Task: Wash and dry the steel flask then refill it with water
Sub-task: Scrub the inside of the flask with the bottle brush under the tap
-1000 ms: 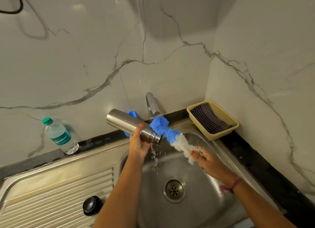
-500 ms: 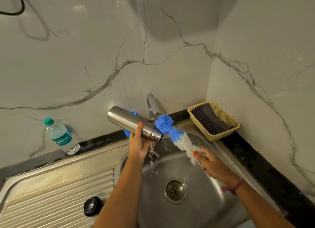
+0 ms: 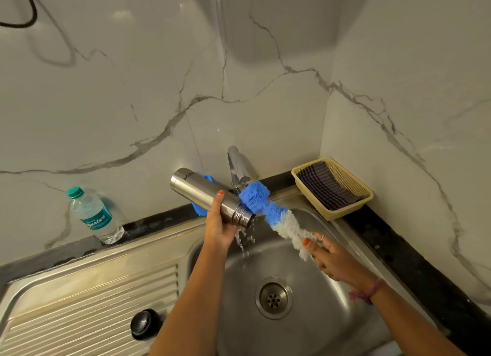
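The left hand [image 3: 219,226] has its fingers curled round the steel flask [image 3: 210,197], gripping it near the neck and holding it over the sink [image 3: 313,273] with the open mouth tilted down and to the right, so water runs out of it into the basin. The right hand [image 3: 332,260] pinches the white lower end of a bottle brush [image 3: 271,213], whose blue head sits just beside the flask's mouth and under the tap [image 3: 237,169] (not inside the flask at this moment).

The step in hand looks like the wash itself: scrubbing and rinsing the inside. To do it well, I would line the brush up with the flask's axis before pushing in, since the mouth is narrow and the bristles are bulky, then twist as it goes so the head reaches the bottom. Keep the mouth low so dirty water drains rather than pools. A wet steel body is slippery, so the left grip wants to be firm.

A black cap [image 3: 144,323] lies on the drainer, a plastic water bottle [image 3: 94,214] stands on the bench, and a cloth [image 3: 325,186] waits in the basket [image 3: 348,209].
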`<move>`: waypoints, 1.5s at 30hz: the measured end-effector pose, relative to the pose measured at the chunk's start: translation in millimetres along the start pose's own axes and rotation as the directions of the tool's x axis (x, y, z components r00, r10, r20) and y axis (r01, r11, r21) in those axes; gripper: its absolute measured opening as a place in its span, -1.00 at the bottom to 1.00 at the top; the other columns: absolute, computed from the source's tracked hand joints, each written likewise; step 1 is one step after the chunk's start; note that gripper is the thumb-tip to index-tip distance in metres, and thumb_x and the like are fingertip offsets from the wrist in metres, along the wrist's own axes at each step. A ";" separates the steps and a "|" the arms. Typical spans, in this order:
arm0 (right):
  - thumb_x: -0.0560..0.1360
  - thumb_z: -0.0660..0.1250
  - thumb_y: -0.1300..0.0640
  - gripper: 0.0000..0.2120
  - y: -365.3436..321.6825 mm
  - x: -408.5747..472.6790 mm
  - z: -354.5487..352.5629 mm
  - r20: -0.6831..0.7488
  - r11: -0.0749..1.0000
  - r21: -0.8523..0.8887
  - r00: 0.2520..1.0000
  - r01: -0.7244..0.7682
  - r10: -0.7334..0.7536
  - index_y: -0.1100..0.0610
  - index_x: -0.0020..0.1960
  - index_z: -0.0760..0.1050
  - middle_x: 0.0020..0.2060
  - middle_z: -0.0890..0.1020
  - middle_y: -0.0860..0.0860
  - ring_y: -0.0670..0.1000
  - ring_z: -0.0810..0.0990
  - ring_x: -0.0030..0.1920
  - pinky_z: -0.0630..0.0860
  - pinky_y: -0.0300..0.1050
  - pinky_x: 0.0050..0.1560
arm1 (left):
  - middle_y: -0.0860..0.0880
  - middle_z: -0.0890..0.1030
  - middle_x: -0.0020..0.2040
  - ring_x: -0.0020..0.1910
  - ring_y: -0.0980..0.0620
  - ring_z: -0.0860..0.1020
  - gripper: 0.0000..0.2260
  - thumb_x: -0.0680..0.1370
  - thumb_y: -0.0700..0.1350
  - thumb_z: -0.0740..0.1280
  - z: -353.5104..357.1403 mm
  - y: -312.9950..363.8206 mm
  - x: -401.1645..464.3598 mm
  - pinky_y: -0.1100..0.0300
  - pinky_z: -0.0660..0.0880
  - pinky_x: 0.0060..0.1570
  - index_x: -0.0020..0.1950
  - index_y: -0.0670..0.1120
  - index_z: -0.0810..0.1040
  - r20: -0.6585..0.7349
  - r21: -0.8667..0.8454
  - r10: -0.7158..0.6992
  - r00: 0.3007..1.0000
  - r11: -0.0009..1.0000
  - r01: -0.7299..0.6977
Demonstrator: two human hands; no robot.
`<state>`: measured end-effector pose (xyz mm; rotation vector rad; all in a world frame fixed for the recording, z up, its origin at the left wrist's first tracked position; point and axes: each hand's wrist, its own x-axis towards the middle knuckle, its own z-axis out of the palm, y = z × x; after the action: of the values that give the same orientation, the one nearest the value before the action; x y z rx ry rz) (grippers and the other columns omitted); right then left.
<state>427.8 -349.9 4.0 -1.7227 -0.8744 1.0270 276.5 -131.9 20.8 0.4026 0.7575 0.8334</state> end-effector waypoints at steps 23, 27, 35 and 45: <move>0.56 0.19 -0.12 -0.74 -0.8 -5.9 -14.0 -0.050 0.995 -0.094 0.998 0.031 -0.036 -0.11 0.21 0.44 -0.53 0.40 -0.12 -0.20 0.32 -0.53 0.29 -0.35 -0.49 | -0.19 0.57 0.18 0.28 -0.21 0.52 -0.56 0.54 -0.21 0.28 0.8 -6.0 5.4 -0.27 0.33 0.40 0.42 -0.11 0.31 0.100 0.032 -0.003 0.995 1.000 0.000; 0.58 0.19 -0.07 -0.82 -2.4 -3.6 -17.6 -0.083 0.989 -0.139 0.995 0.050 -0.062 -0.13 0.16 0.45 -0.53 0.48 -0.14 -0.21 0.37 -0.51 0.34 -0.35 -0.45 | -0.19 0.55 0.22 0.26 -0.21 0.53 -0.53 0.52 -0.20 0.27 3.5 -6.2 6.1 -0.25 0.36 0.37 0.43 -0.11 0.32 0.095 0.022 0.010 0.995 1.000 -0.012; 0.55 0.21 -0.10 -0.73 5.5 -2.9 -19.3 -0.100 0.991 -0.122 0.993 0.056 -0.068 -0.07 0.21 0.47 -0.52 0.48 -0.13 -0.18 0.36 -0.49 0.32 -0.31 -0.46 | -0.15 0.59 0.06 0.07 -0.14 0.56 -0.57 0.51 -0.21 0.23 9.1 -9.4 5.7 -0.15 0.45 0.26 0.39 -0.09 0.39 0.112 -0.009 0.019 0.993 1.000 -0.018; 0.59 0.22 0.03 -0.78 3.0 -9.5 -17.8 -0.118 0.984 -0.159 0.988 0.080 -0.099 0.01 0.22 0.46 -0.44 0.58 -0.16 -0.28 0.50 -0.47 0.36 -0.45 -0.44 | -0.14 0.61 0.05 0.05 -0.14 0.58 -0.45 0.43 -0.10 0.36 11.0 -20.3 3.4 -0.11 0.48 0.23 0.42 -0.10 0.39 0.123 0.085 -0.062 0.990 0.995 0.052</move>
<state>440.5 -365.4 7.7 -1.8375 -0.9619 0.8003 296.4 -142.1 14.7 0.4995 0.6848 0.7181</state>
